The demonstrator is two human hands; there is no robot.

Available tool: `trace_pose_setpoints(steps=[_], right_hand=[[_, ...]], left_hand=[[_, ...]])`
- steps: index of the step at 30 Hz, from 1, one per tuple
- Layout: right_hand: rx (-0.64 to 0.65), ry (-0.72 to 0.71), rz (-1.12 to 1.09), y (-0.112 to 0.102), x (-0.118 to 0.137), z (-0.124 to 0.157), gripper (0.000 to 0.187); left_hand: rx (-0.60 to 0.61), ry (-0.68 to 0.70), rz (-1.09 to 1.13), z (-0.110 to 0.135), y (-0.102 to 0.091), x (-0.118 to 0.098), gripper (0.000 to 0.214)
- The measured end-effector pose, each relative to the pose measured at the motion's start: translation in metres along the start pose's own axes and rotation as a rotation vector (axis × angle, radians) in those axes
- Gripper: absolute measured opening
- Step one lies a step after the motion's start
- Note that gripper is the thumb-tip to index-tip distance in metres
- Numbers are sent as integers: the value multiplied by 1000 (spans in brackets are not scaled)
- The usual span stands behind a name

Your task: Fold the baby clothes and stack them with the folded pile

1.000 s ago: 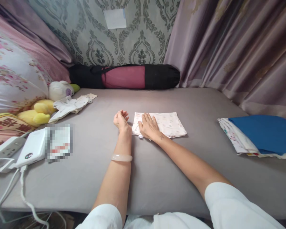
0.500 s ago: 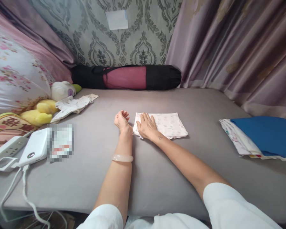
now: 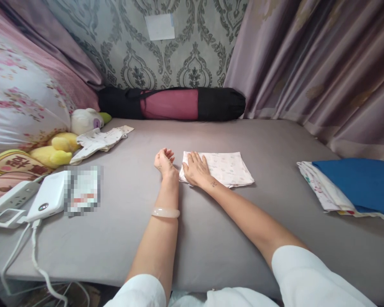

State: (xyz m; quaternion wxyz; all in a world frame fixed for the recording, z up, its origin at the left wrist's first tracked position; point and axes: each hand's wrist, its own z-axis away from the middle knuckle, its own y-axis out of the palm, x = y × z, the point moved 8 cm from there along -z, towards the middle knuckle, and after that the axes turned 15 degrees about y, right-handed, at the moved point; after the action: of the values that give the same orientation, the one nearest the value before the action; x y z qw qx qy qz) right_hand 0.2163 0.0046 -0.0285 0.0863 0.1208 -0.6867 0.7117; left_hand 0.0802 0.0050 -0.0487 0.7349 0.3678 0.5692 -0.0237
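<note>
A folded white cloth (image 3: 228, 164) with a small pale print lies flat on the grey sheet in front of me. My right hand (image 3: 196, 169) rests palm down on its left part, fingers stretched out and slightly spread. Just left of the cloth, apart from it, my left hand (image 3: 164, 163) lies on its side on the sheet. Its fingers are loosely curled, and I see nothing in them. A pale bangle (image 3: 165, 212) circles my left forearm.
On the right lies a stack of folded fabric, blue cloth (image 3: 360, 183) on top. At left are a small printed garment (image 3: 99, 140), plush toys (image 3: 51, 155), a white power bank (image 3: 49, 198) with cables, and a power strip (image 3: 14, 200). A long black-and-pink bag (image 3: 171, 103) lies against the wall.
The view has shifted very slightly. Both hands keep the same pose and place beside and on the folded cloth.
</note>
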Motion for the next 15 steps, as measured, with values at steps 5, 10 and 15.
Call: trace_pose_setpoints(steps=[5,10,15], right_hand=[[29,-45,-38,3,10,-2,62],[28,-44,-29,4,9,-2,61],[13,-39,-25,1,15,-10,60]], left_hand=[[-19,-10,13,-1,-1,0,8],[-17,-8,12,-1,0,0,8],[-16,4,15,-2,0,-1,9]])
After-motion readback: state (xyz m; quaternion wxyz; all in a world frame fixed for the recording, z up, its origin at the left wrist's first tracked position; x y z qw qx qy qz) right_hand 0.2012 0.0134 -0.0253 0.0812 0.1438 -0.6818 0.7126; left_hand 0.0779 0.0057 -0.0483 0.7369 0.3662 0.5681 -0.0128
